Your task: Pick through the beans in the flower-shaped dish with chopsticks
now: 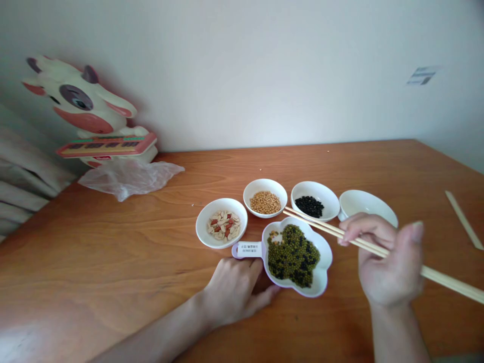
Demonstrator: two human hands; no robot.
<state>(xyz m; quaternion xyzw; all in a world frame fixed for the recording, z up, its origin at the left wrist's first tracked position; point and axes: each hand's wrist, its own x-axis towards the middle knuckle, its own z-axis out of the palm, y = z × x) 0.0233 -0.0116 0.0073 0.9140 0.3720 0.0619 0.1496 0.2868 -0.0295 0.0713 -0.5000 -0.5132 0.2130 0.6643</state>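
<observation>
Chopsticks [449, 283] in right grip [391, 262], dish [322, 275] beside left grip [236, 287].

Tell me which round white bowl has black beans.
Third bowl from the left: the first holds nut pieces, the second tan beans, the fourth shows none.

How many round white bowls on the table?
4. Left to right: mixed-pieces bowl, left of the scalloped dish; tan-bean bowl and black-bean bowl, behind it; far-right bowl, partly hidden by the right hand. No others visible.
</observation>
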